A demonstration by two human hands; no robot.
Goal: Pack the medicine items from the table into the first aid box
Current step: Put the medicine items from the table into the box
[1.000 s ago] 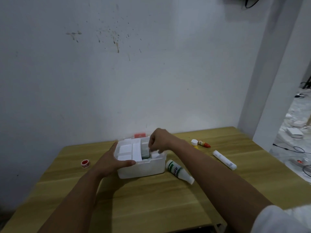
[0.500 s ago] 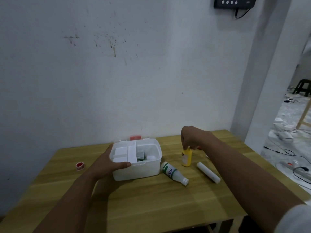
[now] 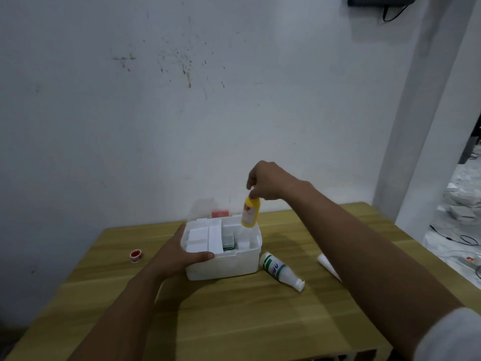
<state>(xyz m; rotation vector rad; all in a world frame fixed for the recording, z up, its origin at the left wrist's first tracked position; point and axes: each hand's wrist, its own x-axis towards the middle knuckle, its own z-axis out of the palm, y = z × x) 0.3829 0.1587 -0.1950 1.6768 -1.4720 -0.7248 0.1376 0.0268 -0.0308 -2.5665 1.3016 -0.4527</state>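
The white first aid box [image 3: 226, 267] stands open on the wooden table [image 3: 234, 321], with white packs and a green-edged item inside. My left hand [image 3: 179, 254] grips its front left corner, thumb over the rim. My right hand [image 3: 265, 183] holds a yellow bottle [image 3: 250, 211] by its cap, hanging upright just above the box's back right corner. A white bottle with a green label [image 3: 281, 270] lies on its side right of the box. A white tube [image 3: 326, 264] lies further right, partly hidden by my right forearm.
A small red-and-white tape roll [image 3: 135, 255] sits on the table to the left of the box. The box's lid with a red latch [image 3: 220, 213] stands up behind it, near the wall. The table's right edge borders a doorway with cables on the floor.
My right hand left the box, took the yellow bottle from the table to the right, lifted it and carried it left over the box. My left hand stayed on the box.
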